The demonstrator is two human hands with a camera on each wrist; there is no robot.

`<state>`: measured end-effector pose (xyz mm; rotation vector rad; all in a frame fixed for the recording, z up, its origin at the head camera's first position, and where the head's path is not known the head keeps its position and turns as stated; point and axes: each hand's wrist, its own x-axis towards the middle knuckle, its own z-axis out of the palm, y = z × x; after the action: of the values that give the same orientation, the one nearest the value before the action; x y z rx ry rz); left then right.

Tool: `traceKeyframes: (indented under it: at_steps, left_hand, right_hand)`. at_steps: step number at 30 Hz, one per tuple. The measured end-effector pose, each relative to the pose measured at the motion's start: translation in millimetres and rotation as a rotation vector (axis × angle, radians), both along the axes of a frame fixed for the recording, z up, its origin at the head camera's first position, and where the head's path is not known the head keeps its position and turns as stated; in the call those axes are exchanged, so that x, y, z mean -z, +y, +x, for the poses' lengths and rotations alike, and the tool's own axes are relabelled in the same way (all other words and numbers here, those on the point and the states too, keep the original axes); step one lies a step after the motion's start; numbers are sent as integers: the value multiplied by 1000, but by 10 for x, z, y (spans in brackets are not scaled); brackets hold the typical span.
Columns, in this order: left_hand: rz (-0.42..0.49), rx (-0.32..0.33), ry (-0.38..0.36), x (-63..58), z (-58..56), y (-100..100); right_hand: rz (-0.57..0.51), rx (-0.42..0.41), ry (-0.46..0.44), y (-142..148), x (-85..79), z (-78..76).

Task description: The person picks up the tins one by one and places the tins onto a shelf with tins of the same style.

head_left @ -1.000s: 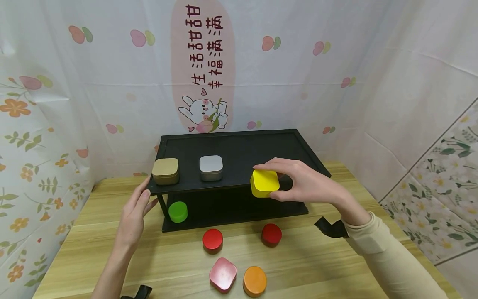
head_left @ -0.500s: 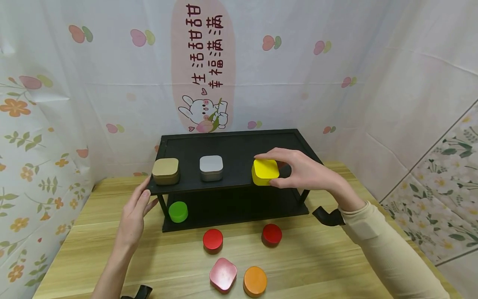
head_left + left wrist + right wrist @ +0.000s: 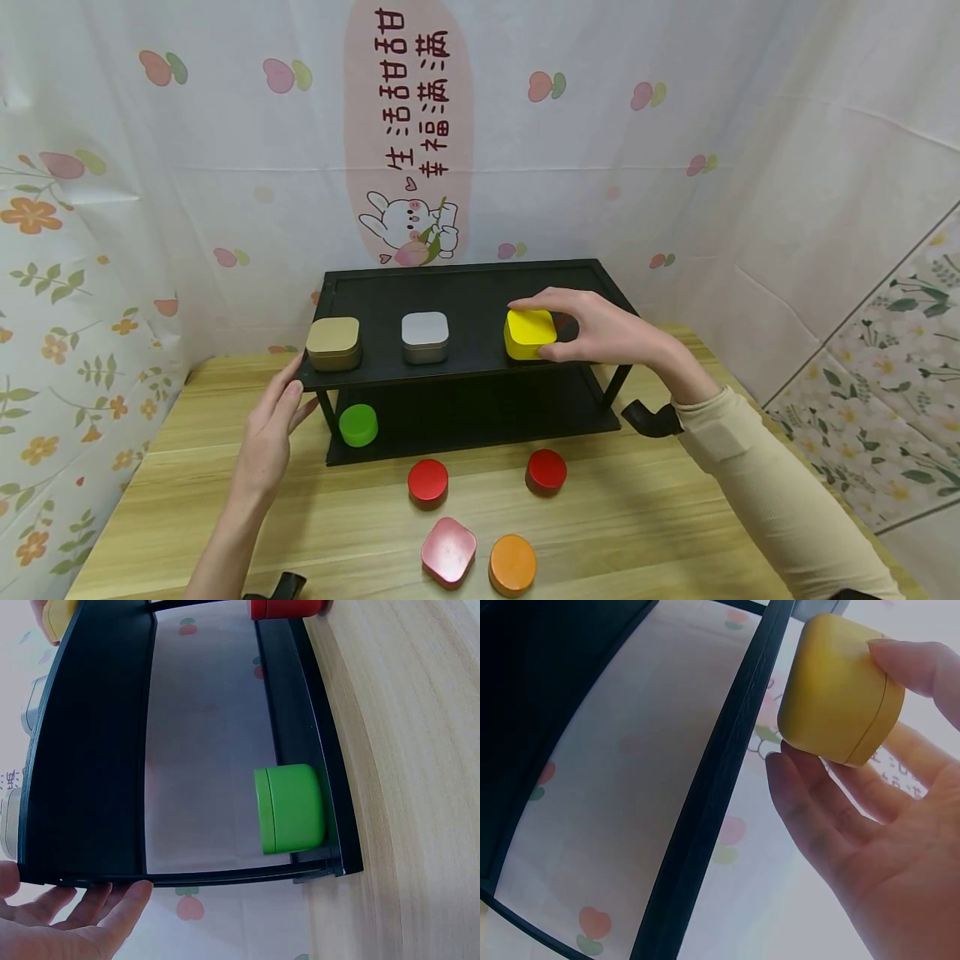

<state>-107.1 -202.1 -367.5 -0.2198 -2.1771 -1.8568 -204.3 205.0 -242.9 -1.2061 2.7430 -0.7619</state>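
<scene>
Has just raised a yellow, smooth, rounded-square lidded tin (image 3: pixel 530 335) from in front of the upper edge of a black, two-tier rectangular shelf (image 3: pixel 465 296) to the front of its top board. Puts it now roughly in line with a silvery-white, metal-looking rounded-square tin (image 3: pixel 425 337) and, farther left, a gold rounded-square tin (image 3: pixel 333 343). Looks, as a judgement, like a late stage of setting down on the top board, not yet finished without a release. Cannot tell from these views whether touching the board or just above it.

Leaves unmoved over the same second a green round tin (image 3: pixel 358 426) at the left end of the lower tier, and, on the wood-grain table (image 3: pixel 600 517), two red round tins (image 3: pixel 427 483), a pink rounded-square tin (image 3: pixel 448 552) and an orange round tin (image 3: pixel 512 565).

Pinches the yellow tin in the right hand (image 3: pixel 607 329), thumb on the near side, fingertips on the far side. Reaches in from the right, over the shelf's front edge, in a cream sleeve (image 3: pixel 772 492). Rests the left hand (image 3: pixel 262 442) against the left end of the top board, as earlier, fingers spread and fairly straight, tips touching the edge.
</scene>
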Motion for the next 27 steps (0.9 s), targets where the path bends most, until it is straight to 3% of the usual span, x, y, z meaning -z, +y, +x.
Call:
traceKeyframes:
  at_steps: [27]
  left_hand:
    - [5,7,5,-1,-2,-3]
  right_hand:
    - [32,28,-90,-62,64,-207]
